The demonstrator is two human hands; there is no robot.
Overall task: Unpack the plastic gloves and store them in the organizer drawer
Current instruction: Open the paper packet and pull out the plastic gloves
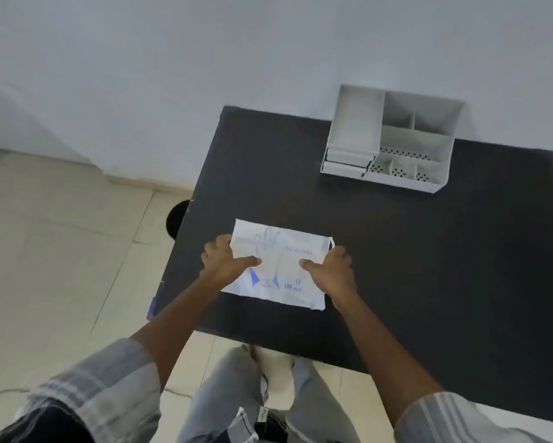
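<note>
A flat white glove packet (280,251) with blue print lies on the dark table (396,251) near its front left corner. My left hand (225,262) grips the packet's left edge, thumb on top. My right hand (331,270) grips its right edge the same way. The grey organizer (393,139) stands at the table's far edge; its small drawer (345,161) sits at the lower left and looks slightly pulled out.
The table stands against a pale wall (205,75). Tiled floor (61,251) lies to the left and in front, with a dark round object (176,219) by the table's left edge. My legs (237,394) are just before the front edge.
</note>
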